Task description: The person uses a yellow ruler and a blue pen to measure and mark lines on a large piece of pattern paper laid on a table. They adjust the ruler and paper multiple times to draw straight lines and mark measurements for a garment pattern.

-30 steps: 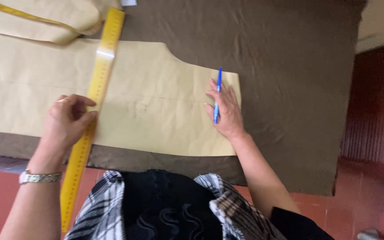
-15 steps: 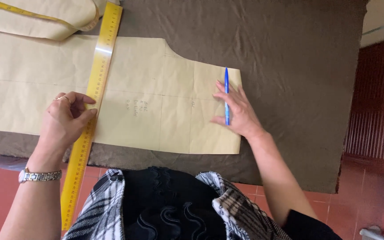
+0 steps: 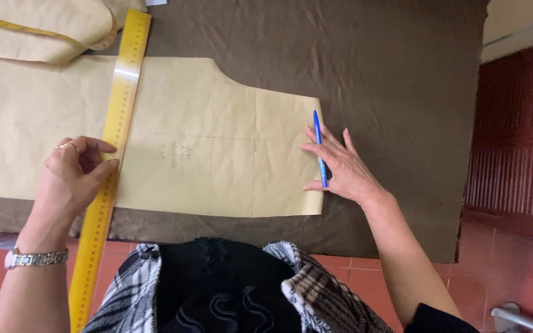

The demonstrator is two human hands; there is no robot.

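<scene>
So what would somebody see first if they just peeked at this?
Probably the long yellow ruler, lying slantwise over the tan paper pattern on the brown cloth. The left hand pinches the ruler's edge, while the right hand lies flat on the paper's right end with a blue pen between its fingers.

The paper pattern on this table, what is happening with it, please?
A person has a tan paper pattern spread on brown fabric. The left hand holds a long yellow ruler laid across the paper. The right hand lies flat on the paper's right edge, a blue pen between its fingers.
</scene>
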